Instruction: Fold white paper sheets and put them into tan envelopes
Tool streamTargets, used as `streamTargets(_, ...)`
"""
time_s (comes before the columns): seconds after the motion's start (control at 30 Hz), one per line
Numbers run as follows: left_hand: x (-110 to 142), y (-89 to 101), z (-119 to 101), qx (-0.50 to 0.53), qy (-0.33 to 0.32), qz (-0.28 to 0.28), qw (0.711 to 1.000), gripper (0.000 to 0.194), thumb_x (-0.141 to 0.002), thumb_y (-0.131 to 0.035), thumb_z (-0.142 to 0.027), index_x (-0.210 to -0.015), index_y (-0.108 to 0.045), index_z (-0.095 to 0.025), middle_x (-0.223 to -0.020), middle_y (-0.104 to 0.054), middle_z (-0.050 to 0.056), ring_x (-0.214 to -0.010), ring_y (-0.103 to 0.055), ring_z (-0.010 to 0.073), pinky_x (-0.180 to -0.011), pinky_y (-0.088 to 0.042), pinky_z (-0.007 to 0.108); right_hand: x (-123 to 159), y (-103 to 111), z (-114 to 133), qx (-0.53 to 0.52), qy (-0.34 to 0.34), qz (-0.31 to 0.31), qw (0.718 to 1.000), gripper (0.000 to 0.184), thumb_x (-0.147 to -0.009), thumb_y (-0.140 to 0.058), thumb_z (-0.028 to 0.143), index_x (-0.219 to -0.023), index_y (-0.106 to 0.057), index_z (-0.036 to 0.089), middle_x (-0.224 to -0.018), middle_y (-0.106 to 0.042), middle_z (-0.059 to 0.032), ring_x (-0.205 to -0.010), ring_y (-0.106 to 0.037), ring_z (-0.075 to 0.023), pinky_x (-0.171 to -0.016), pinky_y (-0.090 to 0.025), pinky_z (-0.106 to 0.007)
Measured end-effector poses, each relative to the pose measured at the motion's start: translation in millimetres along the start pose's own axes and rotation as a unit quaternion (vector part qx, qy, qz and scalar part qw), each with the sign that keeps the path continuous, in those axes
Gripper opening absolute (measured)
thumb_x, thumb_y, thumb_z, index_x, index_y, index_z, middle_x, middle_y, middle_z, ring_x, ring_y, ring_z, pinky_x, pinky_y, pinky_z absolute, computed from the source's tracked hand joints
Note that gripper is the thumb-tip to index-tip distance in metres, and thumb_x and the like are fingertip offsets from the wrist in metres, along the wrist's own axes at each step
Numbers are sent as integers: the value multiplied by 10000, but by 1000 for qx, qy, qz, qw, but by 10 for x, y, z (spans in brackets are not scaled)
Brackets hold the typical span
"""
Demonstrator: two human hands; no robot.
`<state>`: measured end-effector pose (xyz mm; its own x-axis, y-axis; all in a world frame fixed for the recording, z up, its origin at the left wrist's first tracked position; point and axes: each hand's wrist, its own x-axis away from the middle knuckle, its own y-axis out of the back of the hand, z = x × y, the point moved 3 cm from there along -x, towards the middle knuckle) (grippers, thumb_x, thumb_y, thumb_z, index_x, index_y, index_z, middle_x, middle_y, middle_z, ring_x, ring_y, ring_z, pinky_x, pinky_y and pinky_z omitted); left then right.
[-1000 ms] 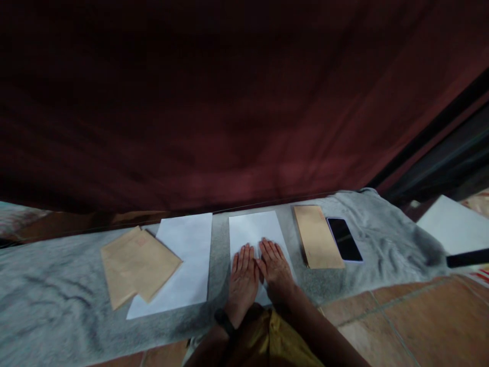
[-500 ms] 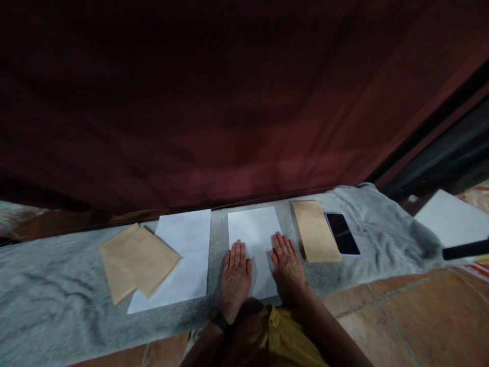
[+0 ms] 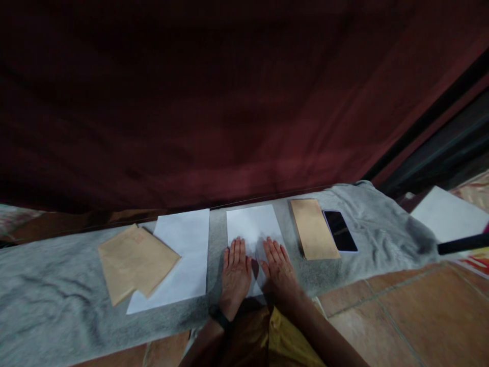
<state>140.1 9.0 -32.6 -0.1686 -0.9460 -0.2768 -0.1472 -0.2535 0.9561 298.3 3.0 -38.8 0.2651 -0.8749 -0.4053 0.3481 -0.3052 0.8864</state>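
Note:
My left hand (image 3: 236,270) lies flat, palm down, over the left edge of a white sheet of paper (image 3: 252,220). Close beside it on the same sheet rests my right hand (image 3: 278,265), fingers stretched out and pointing away from me. A dark band circles my left wrist. To the left, two brown envelopes (image 3: 139,260) overlap a second lot of white paper (image 3: 187,255). On the right is a stack of brown envelopes (image 3: 315,229), and a phone (image 3: 340,231) with a dark screen lies just past it.
Everything lies on a narrow surface covered by a grey cloth (image 3: 385,229). Behind it hangs a dark red curtain (image 3: 244,127). A white panel (image 3: 451,214) stands at far right, and a tiled floor (image 3: 420,311) shows in front.
My right hand has slid left across the sheet, closer to my left hand. My left hand has hardly moved. The view has shifted slightly.

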Motion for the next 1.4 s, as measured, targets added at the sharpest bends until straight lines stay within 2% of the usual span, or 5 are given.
streamTargets(0.17, 212, 24, -55, 8, -66, 1, 998, 613, -987, -320, -160, -1593, -262, -96, -1637, -354, 132, -1534, -275, 237, -1231, -313, 449, 102, 82, 221, -41, 49, 41, 997, 563, -1062, -365, 284, -1590, -295, 103, -1584, -430, -149, -1478, -373, -260, -1200, -368, -476)
streamTargets(0.37, 409, -25, -5, -14, -106, 14, 994, 634, -970, -371, -189, -1593, -275, -122, -1607, -414, 116, -1511, -333, 240, -1237, -285, 466, 194, 88, 229, -49, 53, 50, 996, 519, -1054, -417, 331, -1514, -444, 93, -1548, -482, -148, -1470, -381, -254, -1209, -360, -469)
streamTargets(0.67, 388, 31, 31, -2, -64, 16, 998, 618, -1016, -386, -379, -1579, -327, -133, -1604, -402, 152, -1494, -367, 274, -1213, -322, 479, 215, 112, 124, -7, 40, 49, 998, 538, -1052, -419, 316, -1546, -393, 103, -1580, -439, -141, -1477, -366, -271, -1203, -350, -485)
streamTargets(0.93, 413, 55, 105, -14, -51, 17, 998, 606, -1028, -380, -417, -1552, -380, -112, -1614, -377, 169, -1487, -376, 302, -1199, -342, 491, 228, 149, 12, 13, 20, 58, 998, 576, -1044, -417, 310, -1576, -329, 108, -1592, -421, -137, -1478, -362, -276, -1202, -336, -478)
streamTargets(1.4, 459, 95, 255, 6, -21, -5, 1000, 676, -1044, -345, -466, -1616, -213, -130, -1593, -415, 166, -1473, -400, 304, -1206, -328, 503, 325, 164, -208, 18, -22, 40, 999, 593, -1044, -406, 338, -1585, -299, 121, -1576, -444, -149, -1454, -403, -287, -1184, -352, -485)
